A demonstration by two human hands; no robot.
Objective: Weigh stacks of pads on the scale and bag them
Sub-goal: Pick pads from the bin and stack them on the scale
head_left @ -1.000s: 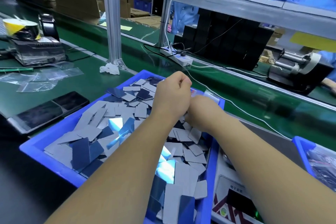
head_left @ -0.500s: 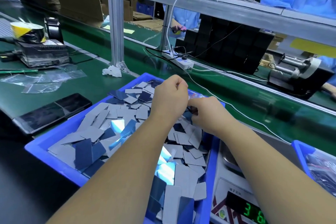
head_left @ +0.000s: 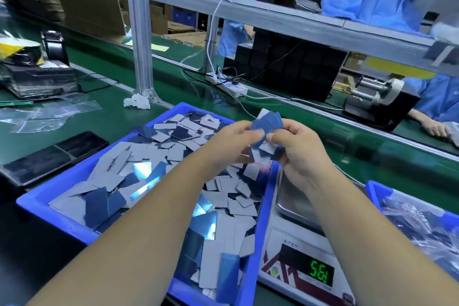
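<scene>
Both hands have lifted from the blue bin (head_left: 62, 208): left hand (head_left: 231, 144) and right hand (head_left: 298, 154) now pinch a fanned stack of pads (head_left: 268, 122) in their fingers, above the bin's far right corner. The scale (head_left: 295, 251) sits right; its display now reads 56.

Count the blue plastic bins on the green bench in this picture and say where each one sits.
2. The big bin of loose pads sits left of the scale; a second bin shows at the right edge, partly cut off. Others may lie out of view.
</scene>
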